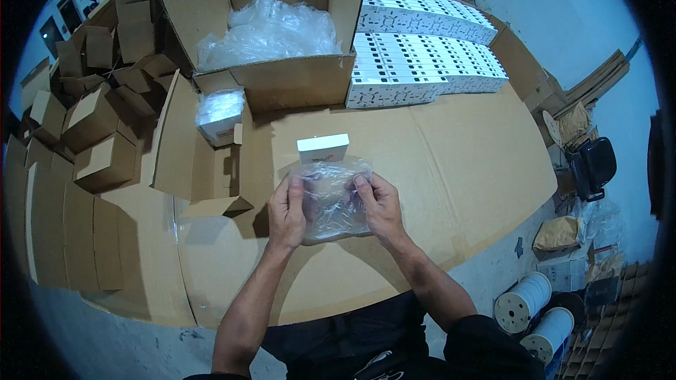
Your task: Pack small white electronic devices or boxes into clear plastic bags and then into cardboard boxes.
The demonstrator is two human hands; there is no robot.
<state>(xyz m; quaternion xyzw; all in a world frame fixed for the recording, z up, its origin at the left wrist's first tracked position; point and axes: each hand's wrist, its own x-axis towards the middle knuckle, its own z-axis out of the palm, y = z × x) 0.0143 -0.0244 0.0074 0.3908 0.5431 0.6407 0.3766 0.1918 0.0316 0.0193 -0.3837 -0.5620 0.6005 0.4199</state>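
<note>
My left hand (286, 209) and my right hand (380, 205) both grip a clear plastic bag (332, 197) over the cardboard-covered table (458, 169), one hand on each side edge. A small white box (323, 148) sticks out of the bag's far end, partly inside it. The fingers of both hands pinch the film near the bag's mouth.
A large open carton (282, 77) with crumpled clear bags stands behind. Stacked white boxes (422, 49) fill the back right. A bagged white box (220, 116) lies on a flat carton flap at left. Several small folded cartons (98, 134) pile at far left. Two white spools (535, 309) sit on the floor at right.
</note>
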